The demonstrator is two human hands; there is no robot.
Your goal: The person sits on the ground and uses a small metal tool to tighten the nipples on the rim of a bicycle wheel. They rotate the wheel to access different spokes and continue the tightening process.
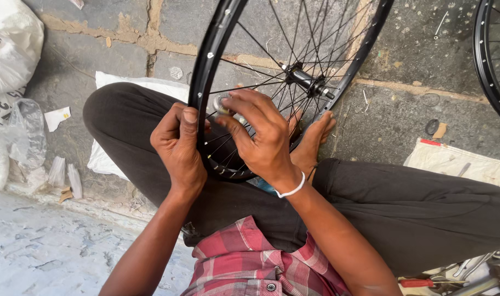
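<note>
Fig.: head view, person seated cross-legged on stone floor (403, 49); landmark = black bicycle wheel (209, 60) standing upright across the lap, lower rim resting betw. the legs. Left hand (178, 145) is on the near-left arc of the rim, fingers closed around it, thumb up along the rim's edge. Right hand (261, 137) is just right of that, over the spokes inside the rim; its fingers pinch a small round silver tool (222, 103) held against the rim's inner side, touching it. White band on the right wrist. Hub (307, 82) sits at wheel centre, above & right of both hands. A bare foot (313, 140) shows through the spokes below the hub. Second wheel (493, 60) stands well right of the first, partly out of frame. White sacks (11, 44) lie far left of the wheel. Red-handled screwdriver (417, 283) lies well below-right, near frame edge.
</note>
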